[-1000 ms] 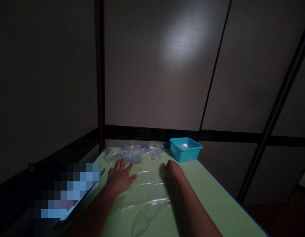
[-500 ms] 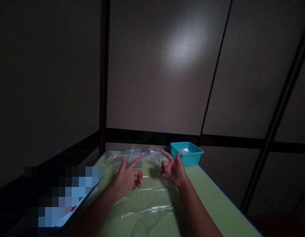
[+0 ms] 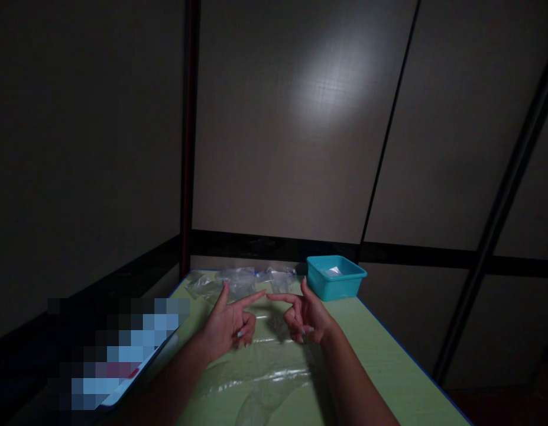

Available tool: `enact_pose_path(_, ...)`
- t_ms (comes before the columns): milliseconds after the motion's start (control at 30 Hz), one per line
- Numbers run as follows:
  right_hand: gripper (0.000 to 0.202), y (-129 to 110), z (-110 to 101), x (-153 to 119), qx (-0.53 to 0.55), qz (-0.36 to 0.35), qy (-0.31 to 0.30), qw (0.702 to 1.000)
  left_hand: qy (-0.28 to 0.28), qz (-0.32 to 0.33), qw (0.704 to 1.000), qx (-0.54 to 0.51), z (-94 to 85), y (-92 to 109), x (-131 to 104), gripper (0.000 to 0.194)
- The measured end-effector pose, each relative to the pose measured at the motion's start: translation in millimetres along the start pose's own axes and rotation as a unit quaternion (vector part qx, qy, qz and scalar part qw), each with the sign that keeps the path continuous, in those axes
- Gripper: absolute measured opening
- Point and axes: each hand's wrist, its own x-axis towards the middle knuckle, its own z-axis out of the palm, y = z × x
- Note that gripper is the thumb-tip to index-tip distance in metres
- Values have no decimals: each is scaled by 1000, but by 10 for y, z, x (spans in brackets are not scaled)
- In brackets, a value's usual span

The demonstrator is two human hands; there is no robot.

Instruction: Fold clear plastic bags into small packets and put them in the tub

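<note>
Desk (image 3: 384, 355) is spreading out to the right of the right grip (image 3: 310, 316), with a blue edge slanting along that side. Its far edge is lying a little beyond that hand and the left grip (image 3: 229, 326), and crumpled see-through bags (image 3: 236, 281) are lining it. A turquoise basin (image 3: 340, 290) is standing just beyond the right grip and to its right, narrowing the room there. Both grips are hovering over a see-through plastic sheet (image 3: 278, 361), each with thumb and index finger spreading apart and the other fingers curling in. The index fingertips (image 3: 259, 295) are pointing tip to tip; dim light is leaving their contact uncertain. Below the grips, the sheet's outline is blending into the desk, and the view's bottom is cutting off both forearms (image 3: 349, 373). Pixelation is covering most of a flat, pale-blue object (image 3: 123, 383) left of the left grip. The basin's wall is partly hiding something whitish (image 3: 333, 271) inside. Beyond the grips, dim grey-brown panels (image 3: 278, 177) are rising, one catching a glare (image 3: 333, 77).
</note>
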Motion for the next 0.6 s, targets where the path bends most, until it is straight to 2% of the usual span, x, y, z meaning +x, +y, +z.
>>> enact_pose_path(233,86,33,-26,41,-34,21,34,999,34,15,999,3,6,-41,26,87)
enact_pose_path(400,80,-24,-31,-16,1,-71,85,994,78,62,995,-9,45,15,4,80)
enact_pose_path(500,80,-31,-33,-37,22,-95,74,992,33,17,999,-18,70,44,-12,81)
enact_pose_path(600,83,-9,-23,-21,9,-39,40,998,-20,-60,998,-11,67,37,-15,87)
